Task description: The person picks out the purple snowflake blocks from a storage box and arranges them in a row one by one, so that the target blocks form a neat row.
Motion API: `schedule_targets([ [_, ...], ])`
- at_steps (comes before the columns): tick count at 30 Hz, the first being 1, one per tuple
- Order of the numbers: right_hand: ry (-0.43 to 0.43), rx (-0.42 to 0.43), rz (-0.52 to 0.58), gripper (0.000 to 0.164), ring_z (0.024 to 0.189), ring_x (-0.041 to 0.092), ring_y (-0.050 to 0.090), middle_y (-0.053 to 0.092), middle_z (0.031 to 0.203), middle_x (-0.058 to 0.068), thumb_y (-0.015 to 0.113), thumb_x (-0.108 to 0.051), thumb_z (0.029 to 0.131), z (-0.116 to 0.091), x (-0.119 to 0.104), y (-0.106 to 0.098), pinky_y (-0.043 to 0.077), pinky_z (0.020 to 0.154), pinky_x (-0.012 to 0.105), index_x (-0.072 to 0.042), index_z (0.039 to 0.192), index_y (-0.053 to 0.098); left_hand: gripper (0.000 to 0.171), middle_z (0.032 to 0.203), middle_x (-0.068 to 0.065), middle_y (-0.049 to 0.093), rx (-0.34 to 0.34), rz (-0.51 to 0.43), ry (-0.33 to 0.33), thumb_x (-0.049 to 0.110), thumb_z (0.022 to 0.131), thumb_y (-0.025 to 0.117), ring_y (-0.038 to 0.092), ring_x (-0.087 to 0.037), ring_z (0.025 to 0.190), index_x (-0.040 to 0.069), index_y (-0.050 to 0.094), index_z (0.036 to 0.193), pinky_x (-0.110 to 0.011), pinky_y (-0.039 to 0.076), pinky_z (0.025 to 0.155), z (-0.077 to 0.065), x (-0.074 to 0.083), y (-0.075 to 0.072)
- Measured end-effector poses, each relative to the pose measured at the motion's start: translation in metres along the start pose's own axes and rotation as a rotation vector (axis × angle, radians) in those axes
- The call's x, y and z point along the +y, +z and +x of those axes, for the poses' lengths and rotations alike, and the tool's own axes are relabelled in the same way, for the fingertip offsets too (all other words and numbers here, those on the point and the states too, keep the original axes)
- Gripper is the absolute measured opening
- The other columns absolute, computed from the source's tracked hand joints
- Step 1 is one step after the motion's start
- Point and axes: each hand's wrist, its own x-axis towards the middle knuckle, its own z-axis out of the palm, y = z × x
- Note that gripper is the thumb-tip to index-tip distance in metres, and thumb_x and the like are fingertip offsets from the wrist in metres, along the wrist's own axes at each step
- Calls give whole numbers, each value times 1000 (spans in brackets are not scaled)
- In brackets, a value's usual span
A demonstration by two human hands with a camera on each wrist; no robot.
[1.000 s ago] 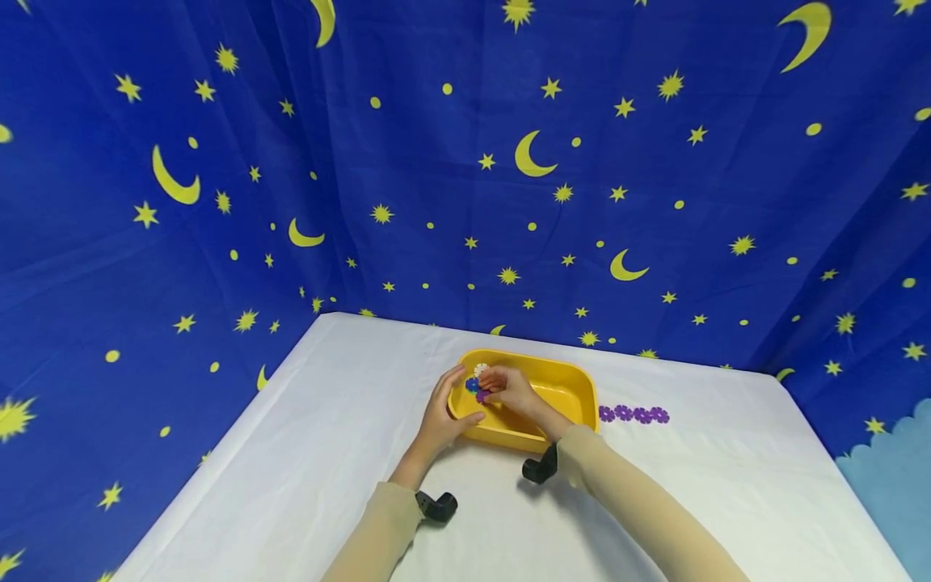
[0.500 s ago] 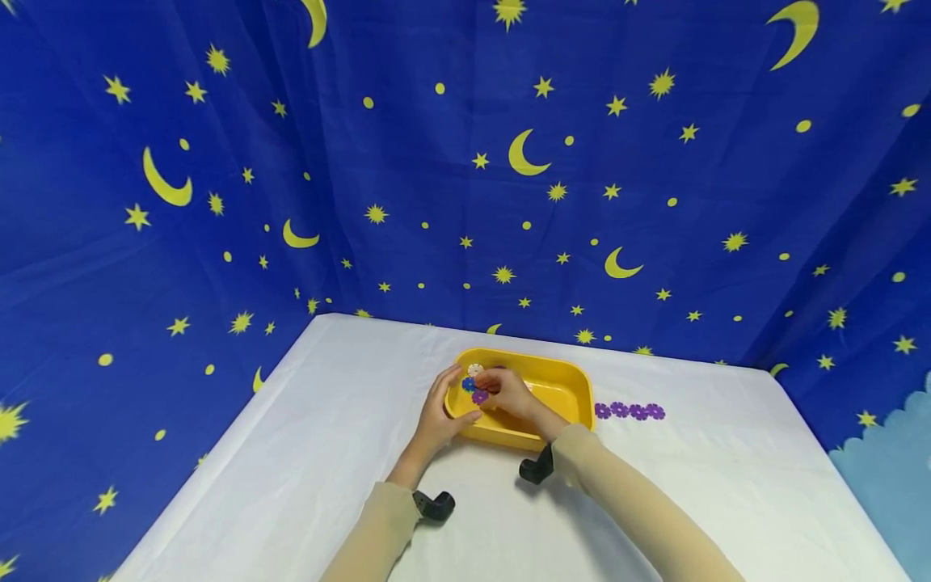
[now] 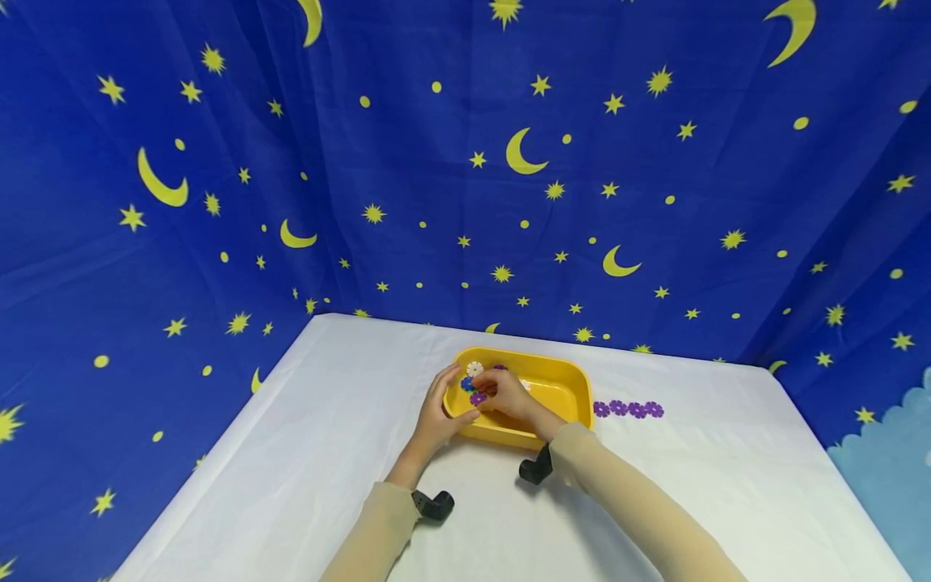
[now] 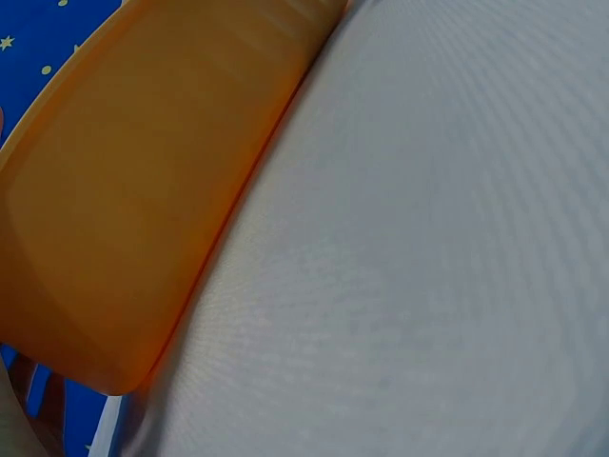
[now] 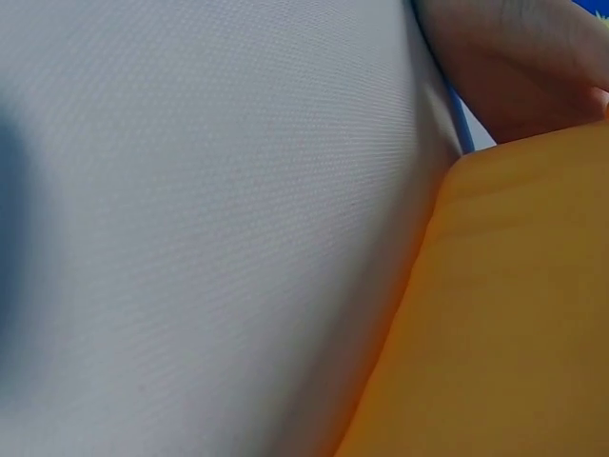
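A yellow plastic bin [image 3: 563, 396] holds several small flower-shaped plastic pieces. My left hand [image 3: 434, 424] holds its left end, with the thumb toward the front wall and the fingers along the side. My right hand [image 3: 509, 396] reaches down inside, over the bin's left half, its fingers bent. Beside its fingertips lie a purple flower piece [image 3: 478, 398] and a blue flower piece [image 3: 468, 384]; whether the fingers pinch one is hidden. A white flower piece [image 3: 474, 369] is near the back left corner. Both wrist views show mostly the bin's outer wall [image 4: 143, 190] and tablecloth.
Right of the bin, a row of purple flower pieces [image 3: 636, 410] lies on the white tablecloth [image 3: 727, 477]. A blue curtain [image 3: 407, 162] with yellow moons and stars stands behind the table and along its sides.
The right hand's fingers have shifted slightly among the pieces, and more of the purple piece beside the thumb shows. The left hand keeps its hold on the bin. The head view has shifted slightly.
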Motion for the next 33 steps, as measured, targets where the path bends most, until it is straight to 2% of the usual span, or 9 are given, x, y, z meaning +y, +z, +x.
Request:
schedule_targets([
  [1,-51,0,-1,34,90,27,65,68,102,19,76,-4,78,3,12,1,58,85,35,6,109,65,88,150,-12,38,-1,-1,-1,45,75,77,34,-36,139,4,39,143,-59,27,115,0,0,0],
  [4,-101,7,-19,32,85,21,65,69,98,15,77,-7,77,3,16,0,59,81,30,4,105,67,87,150,-12,38,-2,5,-8,41,75,78,33,-34,140,4,39,143,-57,26,117,0,2,0],
  [7,-75,22,-43,31,86,23,66,68,98,16,77,-4,76,3,13,2,59,82,33,5,105,67,83,150,-19,37,-8,2,-24,24,75,79,32,-38,140,-1,38,142,-58,25,117,-1,20,-3],
  [9,-19,26,-69,32,86,28,66,68,98,21,76,2,75,0,-1,2,59,83,36,8,104,66,80,148,-24,37,-10,2,-23,15,74,79,32,-41,139,-6,38,141,-59,25,115,-1,32,-5],
  [12,-15,34,-114,31,86,27,65,68,97,21,76,2,74,0,-5,3,59,82,35,8,103,66,78,146,-30,36,-19,0,-23,6,73,77,32,-45,138,-11,37,139,-61,24,115,-1,46,-8],
  [17,-23,39,-170,29,83,21,63,69,94,16,78,-2,74,0,-6,2,59,79,28,5,101,68,77,146,-30,36,-17,1,-7,5,74,76,32,-45,138,-11,37,139,-61,23,115,-1,45,-7],
  [22,-18,41,-174,27,80,17,61,69,91,14,78,-2,74,0,-6,2,57,75,21,4,99,69,78,146,-30,36,-17,-1,-1,7,73,77,32,-46,138,-11,38,138,-63,23,114,-1,45,-8],
  [28,-54,44,-193,25,81,18,59,68,91,14,77,-1,75,-1,-6,2,54,75,20,4,98,70,79,146,-30,36,-17,-8,1,10,73,78,32,-46,137,-11,38,138,-64,23,114,-1,46,-8],
  [33,-37,52,-132,22,80,16,56,67,90,16,77,1,74,-2,-5,0,51,73,17,4,95,70,78,145,-28,38,-1,7,5,10,73,78,33,-45,136,-10,39,138,-64,25,113,-2,44,-6],
])
